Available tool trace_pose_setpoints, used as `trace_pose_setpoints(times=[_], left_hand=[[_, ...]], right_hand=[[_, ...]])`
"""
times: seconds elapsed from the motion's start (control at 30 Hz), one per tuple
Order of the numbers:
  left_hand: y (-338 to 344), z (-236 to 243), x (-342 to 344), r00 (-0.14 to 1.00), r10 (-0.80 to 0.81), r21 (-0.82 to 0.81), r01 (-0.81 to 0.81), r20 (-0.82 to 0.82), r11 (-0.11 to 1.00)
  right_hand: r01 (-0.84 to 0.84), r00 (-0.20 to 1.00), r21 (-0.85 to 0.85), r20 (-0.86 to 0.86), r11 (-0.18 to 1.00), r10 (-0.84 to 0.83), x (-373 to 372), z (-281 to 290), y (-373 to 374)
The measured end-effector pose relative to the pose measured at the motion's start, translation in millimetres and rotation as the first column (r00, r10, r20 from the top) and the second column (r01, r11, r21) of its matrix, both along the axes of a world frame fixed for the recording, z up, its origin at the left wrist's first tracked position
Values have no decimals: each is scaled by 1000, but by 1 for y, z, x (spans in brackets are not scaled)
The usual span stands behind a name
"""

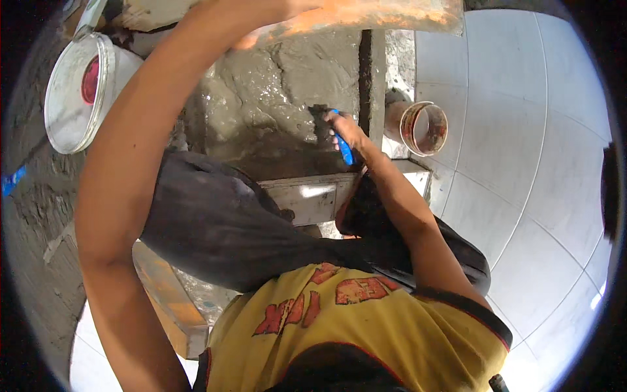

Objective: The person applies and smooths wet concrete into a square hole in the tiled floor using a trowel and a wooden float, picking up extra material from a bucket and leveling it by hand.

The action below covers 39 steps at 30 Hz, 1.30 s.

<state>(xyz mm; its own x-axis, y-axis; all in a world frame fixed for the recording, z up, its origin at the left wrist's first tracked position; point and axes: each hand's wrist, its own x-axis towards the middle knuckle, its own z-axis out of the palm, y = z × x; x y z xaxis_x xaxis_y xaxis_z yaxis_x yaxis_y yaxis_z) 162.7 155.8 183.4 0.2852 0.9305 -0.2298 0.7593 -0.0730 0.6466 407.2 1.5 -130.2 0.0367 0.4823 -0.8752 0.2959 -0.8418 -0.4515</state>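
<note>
Two bare hands work around a bed of wet mortar (287,78), with a blue object (13,181), too marginal to identify, at the far left. Next comes a white bucket (121,72), its open mouth in view, probably set beside the left arm for easy reach. That arm arches toward the top edge, where the left hand (277,12) meets a pale, orange-stained slab (385,16); a fingertip shows at the slab's lower edge, apparently to steady it, though the full grip cannot be told. Below the slab, at center, the mortar lies grey and glossy, lumpy and furrowed at left, smoother toward the right. At its right side the right hand (351,130) is closed around the blue handle of a trowel (343,151), likely held low so the dark, mortar-caked blade meets the surface. Just beyond a narrow ledge, a small stained bucket (394,121) sits near the right hand, presumably for convenience, beside large pale tiles (503,130).
</note>
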Motion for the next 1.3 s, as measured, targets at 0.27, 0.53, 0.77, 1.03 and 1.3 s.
trace_pose_setpoints(times=[0.27, 0.53, 0.77, 1.03, 1.3], left_hand=[[-3, 2, -17, 1000, 2, -102, -2, -5, 995], [-3, 8, -5, 997, 65, -38, -64, 35, 997], [-4, 4, -9, 986, 97, -147, -117, -136, 982], [-2, 3, -1, 997, 15, -51, -19, -74, 999], [-2, 5, -6, 998, 4, -86, -10, -61, 996]], right_hand=[[-490, 783, 287, 560, 823, 270, 17, -47, 97], [-540, 663, 310, 729, 782, 168, 58, -76, 65], [65, 997, -39, 33, 997, -63, 24, -44, 37], [-428, 875, 365, 396, 827, 278, 66, -64, 33], [-744, 592, 127, 582, 657, 558, 95, -32, -18]])
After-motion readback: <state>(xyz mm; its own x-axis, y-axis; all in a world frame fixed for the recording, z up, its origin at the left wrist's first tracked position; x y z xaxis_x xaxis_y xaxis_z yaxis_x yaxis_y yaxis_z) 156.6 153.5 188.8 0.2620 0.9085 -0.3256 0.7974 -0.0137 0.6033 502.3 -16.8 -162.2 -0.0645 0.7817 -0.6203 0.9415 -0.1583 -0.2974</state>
